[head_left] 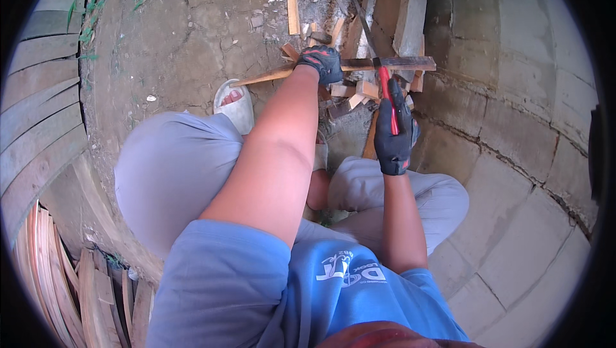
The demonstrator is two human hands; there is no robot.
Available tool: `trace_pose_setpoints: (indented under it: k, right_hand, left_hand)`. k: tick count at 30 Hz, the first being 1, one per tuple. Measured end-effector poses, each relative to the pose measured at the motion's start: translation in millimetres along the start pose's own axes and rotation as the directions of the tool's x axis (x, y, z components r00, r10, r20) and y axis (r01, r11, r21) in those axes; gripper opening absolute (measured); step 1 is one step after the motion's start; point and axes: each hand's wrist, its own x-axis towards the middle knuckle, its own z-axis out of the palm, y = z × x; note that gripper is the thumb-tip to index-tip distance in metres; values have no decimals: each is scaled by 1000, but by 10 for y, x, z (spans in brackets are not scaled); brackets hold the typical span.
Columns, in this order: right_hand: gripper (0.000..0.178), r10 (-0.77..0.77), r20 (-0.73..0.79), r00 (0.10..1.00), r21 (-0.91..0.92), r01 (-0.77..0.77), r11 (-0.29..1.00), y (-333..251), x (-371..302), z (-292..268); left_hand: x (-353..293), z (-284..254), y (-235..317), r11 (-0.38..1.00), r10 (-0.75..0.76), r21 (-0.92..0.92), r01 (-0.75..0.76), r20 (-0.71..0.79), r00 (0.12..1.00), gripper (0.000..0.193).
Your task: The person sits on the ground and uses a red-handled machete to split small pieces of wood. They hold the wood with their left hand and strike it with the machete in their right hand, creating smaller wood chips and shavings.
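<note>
Gripping wood [359, 64] left, red-handled blade [384, 79] right, closed hands [323, 64] [393, 133] extend beyond white lettering [351, 272].

Cracked dirt ground [183, 46], small wood offcuts [367, 90] heaped together, a lone flat strip [293, 9] nearby

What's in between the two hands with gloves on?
In the head view, small wooden blocks show in the gap between the left hand and the right hand.
</note>
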Motion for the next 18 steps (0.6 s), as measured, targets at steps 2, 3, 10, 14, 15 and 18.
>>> trace_pose_setpoints:
  k: [2, 3, 10, 14, 15, 18]
  right_hand:
    - [42, 25, 32, 999, 36, -26, 999, -56, -134, -132]
    - [42, 57, 64, 996, 85, -62, 994, -165, -339, -350]
    - [41, 255, 213, 943, -54, -249, 967, -519, -1310, -1339]
    - [39, -34, 95, 995, 69, 27, 997, -148, -455, -548]
    - [39, -1, 103, 995, 23, -1, 1000, -119, -212, -331]
    - [38, 79, 85, 993, 11, -80, 997, -187, 159, -28]
  left_hand:
    - [2, 12, -44, 1000, -7, 5, 7, 18, 1000, 43]
    - [39, -36, -38, 1000, -12, 10, 11, 44, 999, 44]
    - [-18, -100, -16, 999, 34, -33, -32, 74, 997, 45]
    - [-30, -52, -42, 999, 40, -5, -40, 84, 996, 45]
    - [-23, -68, -34, 999, 48, -7, -48, 83, 995, 45]
    - [-14, -90, -6, 999, 38, 19, -39, 50, 998, 45]
